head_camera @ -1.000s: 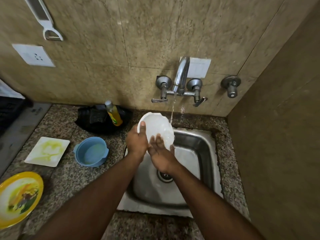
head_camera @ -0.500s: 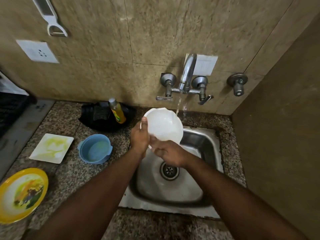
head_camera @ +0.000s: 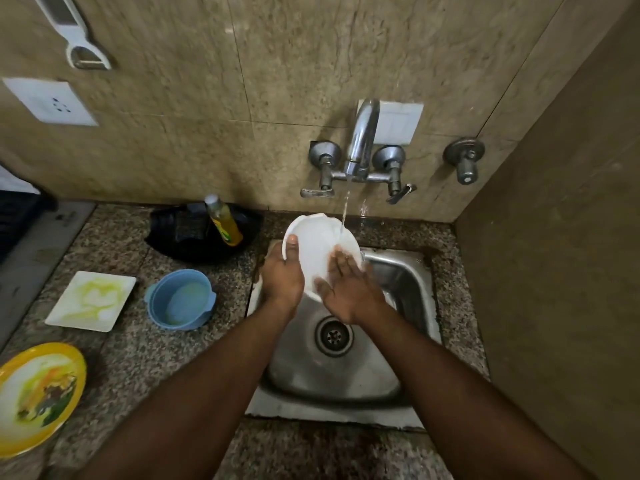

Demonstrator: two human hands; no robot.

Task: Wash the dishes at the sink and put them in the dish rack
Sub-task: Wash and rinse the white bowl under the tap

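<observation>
A white plate [head_camera: 315,244] is tilted over the steel sink [head_camera: 408,285], under the water running from the tap [head_camera: 360,140]. My left hand [head_camera: 282,275] grips its left rim, thumb on the face. My right hand [head_camera: 346,289] lies flat on the plate's face with fingers straight. On the counter to the left wait a soiled white square plate [head_camera: 91,301], a blue bowl [head_camera: 180,299] and a yellow plate [head_camera: 36,393] with food remains. A dark rack edge [head_camera: 17,213] shows at the far left.
A yellow soap bottle [head_camera: 225,221] stands in a black tray [head_camera: 180,237] behind the bowl. A side wall [head_camera: 554,271] closes off the right. A peeler [head_camera: 74,36] hangs on the back wall above a socket [head_camera: 50,102].
My right hand has come from under the plate's lower edge onto its face, fingers flat. The plate has shifted slightly under the stream. The left hand keeps its grip.
</observation>
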